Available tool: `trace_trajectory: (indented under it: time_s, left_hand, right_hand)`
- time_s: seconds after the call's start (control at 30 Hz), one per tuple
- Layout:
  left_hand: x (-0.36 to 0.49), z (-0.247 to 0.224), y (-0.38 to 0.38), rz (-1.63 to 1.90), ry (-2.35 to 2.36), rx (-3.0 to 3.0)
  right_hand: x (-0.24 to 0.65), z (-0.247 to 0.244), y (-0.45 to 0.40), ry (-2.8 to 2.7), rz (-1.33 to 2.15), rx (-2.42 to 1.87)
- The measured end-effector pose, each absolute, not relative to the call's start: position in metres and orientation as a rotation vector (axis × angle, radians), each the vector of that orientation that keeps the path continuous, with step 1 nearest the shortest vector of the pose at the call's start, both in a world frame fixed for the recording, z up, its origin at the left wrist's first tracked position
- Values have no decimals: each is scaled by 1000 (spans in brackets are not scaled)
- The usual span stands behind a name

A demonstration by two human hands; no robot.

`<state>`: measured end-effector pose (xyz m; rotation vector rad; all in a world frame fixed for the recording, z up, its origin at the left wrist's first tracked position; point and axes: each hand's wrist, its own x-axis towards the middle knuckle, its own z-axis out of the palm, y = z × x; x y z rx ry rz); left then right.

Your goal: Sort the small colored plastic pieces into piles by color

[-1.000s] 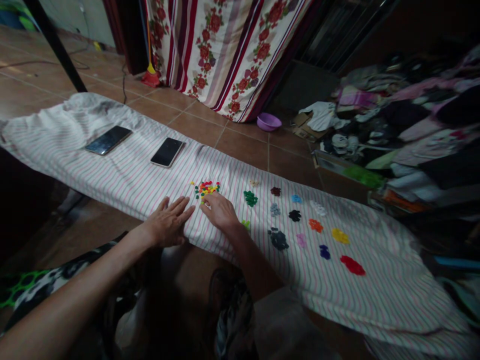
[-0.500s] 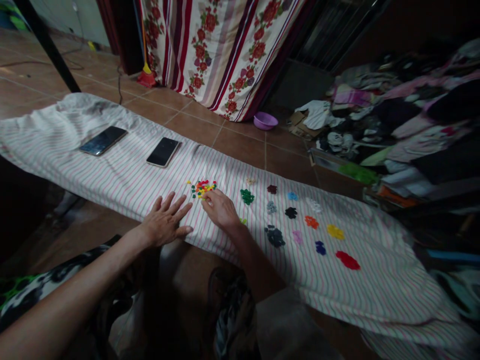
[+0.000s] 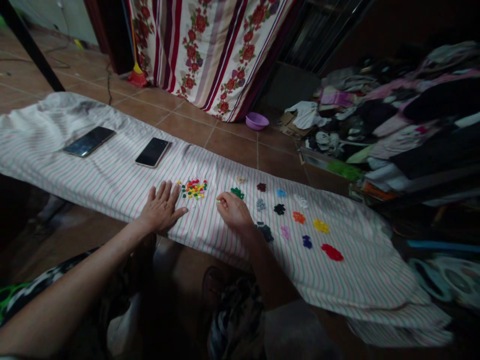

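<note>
My left hand [image 3: 161,207] rests flat on the striped cloth [image 3: 123,192], fingers spread, left of a mixed heap of small coloured pieces [image 3: 195,189]. My right hand [image 3: 233,210] pinches a small yellow-green piece [image 3: 218,201] between thumb and finger, just below the dark green pile [image 3: 237,192]. Further right lie single-colour piles: grey [image 3: 260,204], black [image 3: 279,209], orange [image 3: 299,217], yellow [image 3: 321,226], red [image 3: 332,252], dark blue [image 3: 307,241], pink [image 3: 285,232] and others. The dark grey pile [image 3: 266,232] is partly behind my right wrist.
Two phones [image 3: 89,141] [image 3: 153,152] lie on the cloth at the left. Beyond its far edge are a purple bowl [image 3: 257,120], a red broom [image 3: 137,77] and a hanging floral curtain [image 3: 221,55]. Clothes [image 3: 401,110] are heaped at the right.
My right hand has moved right, away from the mixed heap, with a yellow-green piece now visible in its fingertips. My left hand stays flat. The view has shifted slightly.
</note>
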<state>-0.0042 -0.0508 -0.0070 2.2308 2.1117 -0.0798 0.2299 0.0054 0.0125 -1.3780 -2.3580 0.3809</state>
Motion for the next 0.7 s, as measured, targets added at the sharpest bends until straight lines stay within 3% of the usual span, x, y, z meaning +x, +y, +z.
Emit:
trace_trajectory:
  time_s: [0.33,0.7]
  left_hand:
    - [-2,-6,-43,-141,2091,2206]
    - [-2,-3,-42,-187,2096,2233]
  right_hand:
    - [270,7,5,-2386,306,-1509]
    - [284,2,-4,-2509,445,-1481]
